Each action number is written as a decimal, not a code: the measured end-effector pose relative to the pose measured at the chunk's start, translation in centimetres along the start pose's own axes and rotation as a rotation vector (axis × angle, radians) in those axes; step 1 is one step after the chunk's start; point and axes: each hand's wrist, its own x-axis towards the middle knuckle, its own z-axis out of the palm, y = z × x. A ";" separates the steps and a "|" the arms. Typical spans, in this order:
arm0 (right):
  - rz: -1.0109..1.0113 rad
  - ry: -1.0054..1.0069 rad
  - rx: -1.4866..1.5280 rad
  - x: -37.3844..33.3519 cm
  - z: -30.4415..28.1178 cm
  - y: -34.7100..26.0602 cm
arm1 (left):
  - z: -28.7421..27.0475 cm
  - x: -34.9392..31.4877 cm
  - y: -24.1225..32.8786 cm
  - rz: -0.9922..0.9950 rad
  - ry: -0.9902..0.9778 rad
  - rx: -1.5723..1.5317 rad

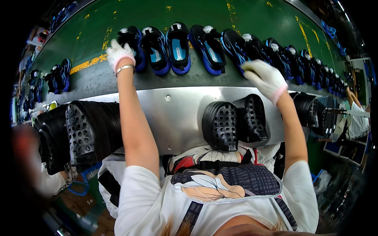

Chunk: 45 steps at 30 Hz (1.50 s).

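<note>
A row of black and blue sneakers lies across the green conveyor belt (157,11) in front of me. My left hand (120,54), in a white glove, is at the left side of the leftmost sneaker in this row (134,45), fingers apart; whether it touches the shoe I cannot tell. Beside that shoe are another sneaker (155,51) and one more (178,49), both with light blue insoles. Further right, my gloved right hand (267,80) is by the heel of a blue-edged sneaker (233,44), with a gap between its thumb and fingers.
Along the near side of the belt runs a metal ledge (173,114). Black sole-like pieces with round holes (220,124) stand on it, and a larger stack (92,129) sits at left. More sneakers (59,76) are at far left. Another person (356,118) is at far right.
</note>
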 end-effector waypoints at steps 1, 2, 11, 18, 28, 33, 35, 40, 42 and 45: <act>-0.027 -0.061 -0.028 1.3 0.4 0.0 | -1.1 -1.7 0.6 0.179 0.283 -0.078; -0.121 -0.076 -0.024 2.4 1.4 1.1 | -2.7 -3.7 2.2 0.339 0.368 -0.275; -0.036 -0.254 -0.156 6.7 8.1 3.4 | 0.4 -12.4 2.8 0.835 -0.397 -0.315; -0.016 -0.067 -0.299 3.4 4.0 7.2 | -0.4 -18.7 8.9 0.870 -0.657 -0.278; -0.365 0.080 -0.232 -9.5 -0.9 -7.5 | -2.0 -19.8 5.7 0.737 -0.433 -0.553; -0.241 -0.016 -0.302 -11.0 1.3 -9.8 | -3.4 -20.1 3.4 0.681 -0.464 -0.660; -0.246 0.016 -0.325 -10.8 1.8 -10.0 | -4.5 -20.2 2.5 0.646 -0.529 -0.670; -0.282 0.053 -0.277 -10.4 1.6 -10.5 | -5.2 -20.5 0.5 0.484 -0.756 -0.753; -0.283 0.040 -0.179 -10.7 0.6 -11.0 | -5.7 -20.9 0.3 0.412 -0.851 -0.836; -0.327 0.059 -0.074 -10.3 -1.4 -11.9 | -9.2 -20.6 1.0 0.254 -1.087 -1.127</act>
